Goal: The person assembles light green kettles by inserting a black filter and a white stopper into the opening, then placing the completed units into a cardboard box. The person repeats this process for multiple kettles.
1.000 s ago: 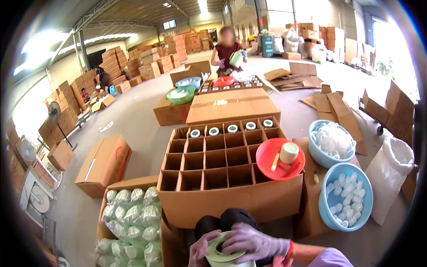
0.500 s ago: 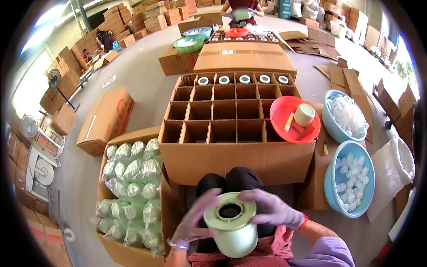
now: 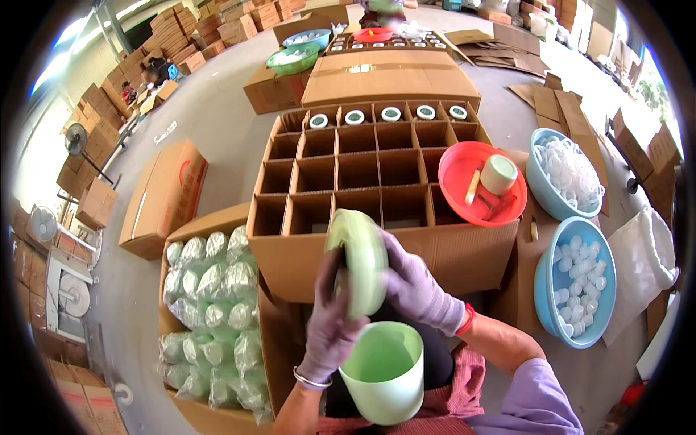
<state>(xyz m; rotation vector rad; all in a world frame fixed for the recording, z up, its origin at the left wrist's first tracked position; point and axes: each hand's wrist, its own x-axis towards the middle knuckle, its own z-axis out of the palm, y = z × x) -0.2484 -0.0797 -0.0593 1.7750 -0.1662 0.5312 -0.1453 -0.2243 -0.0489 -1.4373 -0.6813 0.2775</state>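
A round pale green lid (image 3: 365,264), tilted up on edge and a little blurred, is between my two gloved hands. My left hand (image 3: 328,330) grips its left side, fingers curled round the rim. Against the right face presses my right hand (image 3: 423,288), its fingertips partly hidden behind the lid. Below, a pale green cylindrical container (image 3: 384,380) stands uncovered in my lap, its smooth inside showing.
Ahead stands a divided cardboard box (image 3: 377,250), white-capped items along its far row. A red basin (image 3: 464,199) sits on its right corner. Blue basins hold white loops (image 3: 569,177) and small caps (image 3: 580,279). Plastic-wrapped green items (image 3: 217,315) fill a carton at left.
The lid has come off the container and been raised and turned on edge in both hands. The container's inside now shows. The view has shifted slightly.
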